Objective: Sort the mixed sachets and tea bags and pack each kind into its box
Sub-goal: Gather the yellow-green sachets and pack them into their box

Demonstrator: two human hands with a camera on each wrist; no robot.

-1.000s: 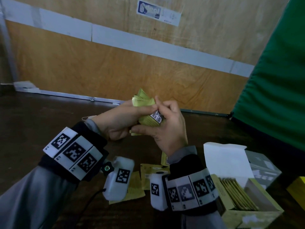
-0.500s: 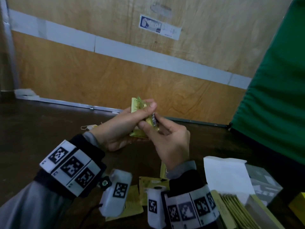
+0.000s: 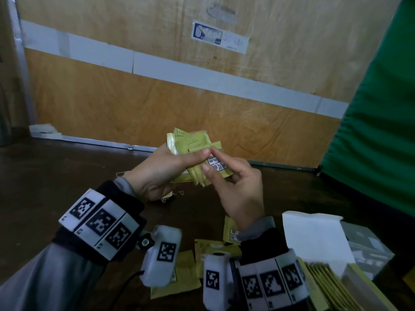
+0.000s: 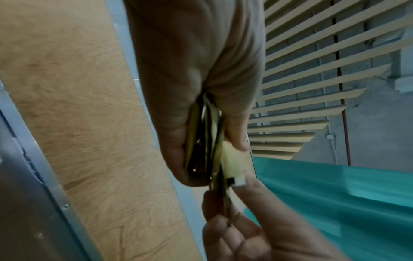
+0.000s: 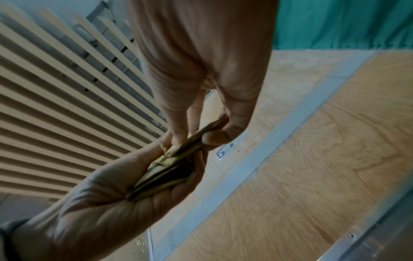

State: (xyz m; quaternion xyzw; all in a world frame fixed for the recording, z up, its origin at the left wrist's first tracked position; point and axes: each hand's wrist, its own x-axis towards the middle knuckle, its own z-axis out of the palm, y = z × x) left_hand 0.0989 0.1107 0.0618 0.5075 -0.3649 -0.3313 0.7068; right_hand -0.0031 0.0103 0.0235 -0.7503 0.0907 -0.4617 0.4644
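I hold a fanned stack of yellow-green tea sachets (image 3: 194,151) above the dark table. My left hand (image 3: 166,169) grips the stack, thumb pressed across its front; the left wrist view shows the sachets (image 4: 208,141) edge-on between thumb and fingers. My right hand (image 3: 235,182) pinches the stack's right end between thumb and forefinger, over a grey printed patch. From the right wrist camera the stack (image 5: 170,169) lies in the left palm with my right thumb and finger clamped on its upper edge. An open yellow-green box (image 3: 332,286) at the lower right holds several matching sachets standing on edge.
Loose yellow sachets (image 3: 213,248) lie on the table (image 3: 56,171) under my wrists. A grey box (image 3: 368,245) stands behind the open one's white flap. A plywood wall (image 3: 157,97) backs the table; green cloth (image 3: 377,122) hangs at right. A small tag with string (image 3: 170,195) lies beneath my left hand.
The sachets, bunched tight a second ago, are now fanned wider in my left hand. My right thumb and forefinger have shifted onto the stack's right end.
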